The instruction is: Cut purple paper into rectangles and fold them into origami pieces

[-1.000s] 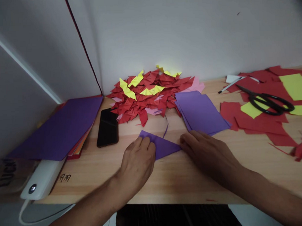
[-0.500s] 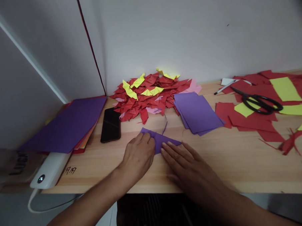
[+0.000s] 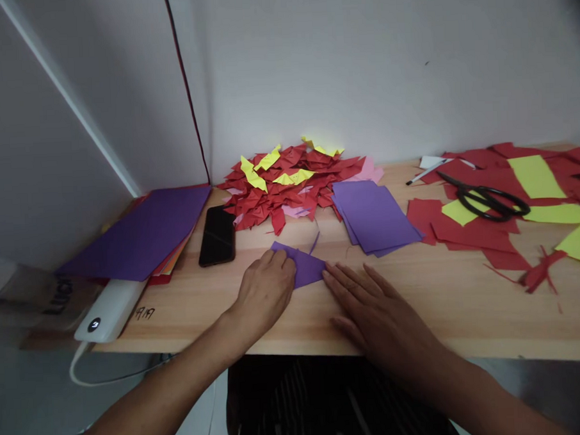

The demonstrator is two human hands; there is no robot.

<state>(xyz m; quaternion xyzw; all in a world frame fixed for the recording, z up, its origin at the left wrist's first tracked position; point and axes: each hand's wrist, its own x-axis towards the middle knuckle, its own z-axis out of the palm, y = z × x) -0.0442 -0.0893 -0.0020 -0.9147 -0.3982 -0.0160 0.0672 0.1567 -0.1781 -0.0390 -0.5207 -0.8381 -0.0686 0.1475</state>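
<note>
Purple paper (image 3: 308, 269), folded, lies flat on the wooden tabletop (image 3: 467, 312) near the centre of the frame, between my hands. Left hand (image 3: 265, 286) is closed, fingers bunched and gripping the paper's left part; what the fingertips do underneath is hidden. Right hand (image 3: 380, 310) is open, palm down, fingers spread, fingertips touching the paper's right edge. Change noted: a second ago the right hand was bunched at a long point on that side; then it lay flat across the paper. Now it sits at the edge and the long point no longer shows. Either folded in or under my fingertips; cannot tell. I read this as the fold being pressed flat, the left hand anchoring, the crease perhaps unfinished. Left hand's hold looks the same throughout. Purple sheets (image 3: 376, 217) lie just beyond, right of centre; a heap of folded red pieces (image 3: 294, 156) by the wall, upper centre; phone (image 3: 218, 236) left of centre; scissors (image 3: 461, 185) on red scraps (image 3: 473, 235), right side of frame.
</note>
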